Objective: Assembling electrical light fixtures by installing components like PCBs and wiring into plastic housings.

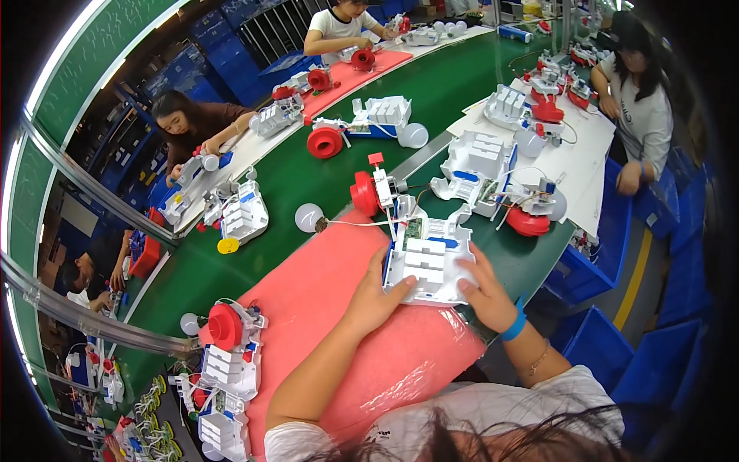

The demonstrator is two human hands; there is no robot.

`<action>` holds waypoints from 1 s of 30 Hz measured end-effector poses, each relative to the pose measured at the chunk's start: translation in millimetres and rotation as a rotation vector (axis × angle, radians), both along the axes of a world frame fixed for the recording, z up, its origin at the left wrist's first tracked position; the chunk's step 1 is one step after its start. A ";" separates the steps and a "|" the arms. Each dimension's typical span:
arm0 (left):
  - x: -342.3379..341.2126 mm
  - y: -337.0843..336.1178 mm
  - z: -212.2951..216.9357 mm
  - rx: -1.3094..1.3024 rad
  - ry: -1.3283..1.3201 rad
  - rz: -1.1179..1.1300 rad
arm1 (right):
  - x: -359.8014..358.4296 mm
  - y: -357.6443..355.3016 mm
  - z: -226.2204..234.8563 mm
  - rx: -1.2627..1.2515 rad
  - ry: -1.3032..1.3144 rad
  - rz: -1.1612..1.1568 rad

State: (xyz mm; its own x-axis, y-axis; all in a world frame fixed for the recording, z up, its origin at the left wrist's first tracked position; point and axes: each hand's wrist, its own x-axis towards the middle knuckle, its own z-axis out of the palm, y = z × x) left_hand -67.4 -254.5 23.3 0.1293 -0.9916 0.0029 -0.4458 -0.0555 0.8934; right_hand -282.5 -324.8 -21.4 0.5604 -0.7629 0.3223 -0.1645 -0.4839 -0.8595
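Between my two hands is a white plastic toy housing [425,266], its ribbed inside facing up, with a green circuit board and blue strips showing. My left hand [377,299] grips its left side, thumb over the near edge. My right hand [488,294] wraps the right side, thumb on the near right corner. Thin wires run from the housing to a red round part [365,193] with a motor, and to a white ball [309,218] lying off to the left. Under my arms spreads a pink mat [308,308] with a shiny plastic sheet at its front edge.
Similar housings lie on the green table [285,192]: a group [231,369] at left, one [246,212] further away, and several on white sheets [589,154] at right. Blue bins [593,346] stand below the right edge. Other people work around the table.
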 end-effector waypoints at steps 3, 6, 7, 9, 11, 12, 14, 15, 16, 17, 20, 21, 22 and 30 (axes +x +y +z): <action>-0.7 8.6 -1.4 -0.037 0.180 0.204 | 5.6 22.5 8.9 0.038 -0.010 0.040; 23.6 27.7 -2.8 -0.045 0.186 0.234 | 7.5 45.6 11.7 0.022 -0.079 0.222; 23.2 37.3 7.6 -0.058 0.254 0.273 | 6.2 56.9 16.5 0.007 -0.068 0.280; 41.0 61.9 17.5 -0.027 0.219 0.269 | 4.7 79.6 22.1 -0.058 0.098 0.456; 53.9 91.3 26.8 -0.018 0.229 0.292 | 5.2 103.1 37.8 0.006 0.118 0.638; 61.2 106.2 31.7 0.001 0.209 0.295 | 6.8 103.7 37.9 0.004 0.092 0.787; 71.9 132.5 36.1 0.042 0.195 0.318 | 4.8 99.1 35.3 -0.060 0.006 1.017; 75.7 146.0 33.8 0.047 0.185 0.336 | 6.0 90.7 32.3 0.041 0.023 1.188; 78.6 164.2 31.8 0.036 0.152 0.378 | 9.2 81.4 35.1 0.140 0.035 1.366; 81.4 177.3 29.7 0.051 0.129 0.398 | 14.5 65.7 47.8 0.165 0.046 1.406; 91.8 211.8 16.0 0.056 0.142 0.422 | 33.9 17.9 72.0 0.039 0.087 1.057; 97.6 221.5 6.1 0.066 0.198 0.423 | 49.7 -0.1 80.0 -0.039 0.108 0.878; 101.9 227.5 -0.9 0.094 0.199 0.429 | 69.8 -22.7 74.4 -0.070 0.131 0.672; 99.2 218.1 -11.0 0.079 0.102 0.495 | 231.5 -180.7 26.1 -0.764 0.333 -0.375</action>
